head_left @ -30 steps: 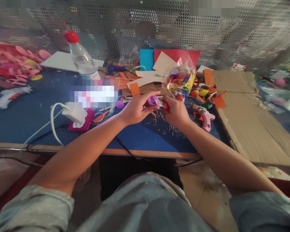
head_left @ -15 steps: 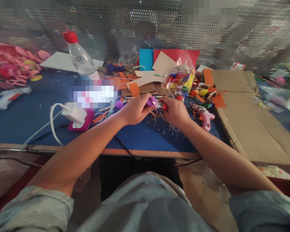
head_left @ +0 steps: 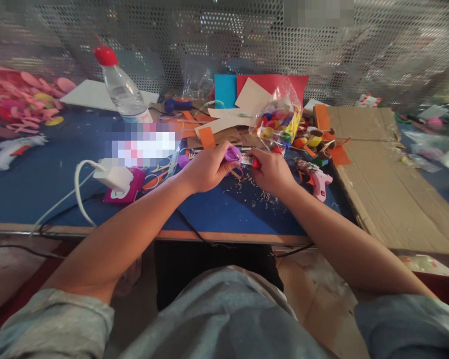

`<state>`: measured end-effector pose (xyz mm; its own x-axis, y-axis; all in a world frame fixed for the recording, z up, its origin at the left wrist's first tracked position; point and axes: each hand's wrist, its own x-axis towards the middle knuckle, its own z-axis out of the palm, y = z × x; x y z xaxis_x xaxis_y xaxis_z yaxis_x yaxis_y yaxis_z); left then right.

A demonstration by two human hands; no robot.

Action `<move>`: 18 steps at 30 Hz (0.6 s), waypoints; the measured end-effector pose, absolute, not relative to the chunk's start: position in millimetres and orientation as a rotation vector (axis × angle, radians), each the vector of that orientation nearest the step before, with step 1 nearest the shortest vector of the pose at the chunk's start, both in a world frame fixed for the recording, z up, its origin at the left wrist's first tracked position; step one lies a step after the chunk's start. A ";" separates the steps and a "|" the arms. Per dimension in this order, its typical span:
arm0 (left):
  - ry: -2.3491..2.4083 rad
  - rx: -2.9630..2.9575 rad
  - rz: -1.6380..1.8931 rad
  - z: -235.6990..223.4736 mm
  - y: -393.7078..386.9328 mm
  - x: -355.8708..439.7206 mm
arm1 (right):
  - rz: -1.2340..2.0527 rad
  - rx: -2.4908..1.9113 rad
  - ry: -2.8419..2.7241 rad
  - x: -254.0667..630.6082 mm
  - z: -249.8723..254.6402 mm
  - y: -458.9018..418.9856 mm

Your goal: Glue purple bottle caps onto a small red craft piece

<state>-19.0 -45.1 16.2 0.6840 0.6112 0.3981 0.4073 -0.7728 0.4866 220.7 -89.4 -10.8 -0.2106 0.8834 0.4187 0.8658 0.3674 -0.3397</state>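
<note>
My left hand [head_left: 211, 167] is closed around a small purple cap [head_left: 232, 155], round and hollow, pinched between thumb and fingers. A utility knife [head_left: 256, 163] with a red handle is gripped in my right hand [head_left: 272, 172]. Its short metallic blade [head_left: 247, 160] points left and reaches the right side of the cap; whether it touches the inside I cannot tell. Pale shavings [head_left: 265, 197] lie scattered on the blue tabletop [head_left: 209, 214] below both hands. Another purple cap [head_left: 183, 161] rests just left of my left hand.
A pink glue gun [head_left: 320, 183] lies right of my right hand. Behind are a clear bag of colourful caps [head_left: 279, 122] and card sheets [head_left: 254, 94]. To the left stand a water bottle [head_left: 123, 92] and a magenta power socket [head_left: 129, 188] with a white plug. Cardboard [head_left: 392, 189] covers the right side.
The purple cap has turned and tilted slightly in my left hand, and shifted a little left. The knife stays close beside it in my right hand.
</note>
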 end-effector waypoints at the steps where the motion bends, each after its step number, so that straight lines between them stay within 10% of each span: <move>1: 0.803 2.533 0.790 16.6 -45.6 -18.7 | 0.043 -1.507 -2.084 220.8 -11.1 -89.2; 18: 0.899 2.621 0.649 17.4 -51.0 -16.6 | 0.056 -1.500 -2.100 215.7 -11.8 -92.3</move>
<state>-16.6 -51.0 17.4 0.7029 0.6359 0.3186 0.5030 -0.7611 0.4096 215.7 -92.3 -11.8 -0.2232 0.8845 0.4096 0.8616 0.3755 -0.3414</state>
